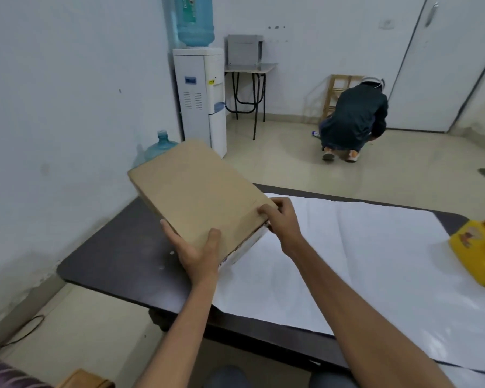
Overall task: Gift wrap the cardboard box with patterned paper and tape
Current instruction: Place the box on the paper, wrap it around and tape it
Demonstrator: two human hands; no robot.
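While you hold the cardboard box (196, 189) tilted above the left end of the dark table (115, 256), its far end raised toward the wall, both your hands are on its near edge. Left to right: a spare blue water jug (158, 148) stands on the floor by the wall, partly hidden behind the box, with a white water dispenser (199, 99) beside it carrying another blue bottle on top. Your left hand (196, 254) grips the box's near left corner, thumb on the top face, fingers wrapped along the side and underneath. Your right hand (282, 217) pinches the near right corner, thumb on top, fingers curled over the edge. The box's lower near edge sits just over the left border of the wrapping paper (361, 247), which lies spread flat on the table with its plain white side up; whether box and paper touch, can't tell. Past the table, a small folding table (249, 70) stands at the back wall; a person in dark clothes (353, 121) crouches on the floor. At the far right edge of the paper rests a yellow bag (479, 253)
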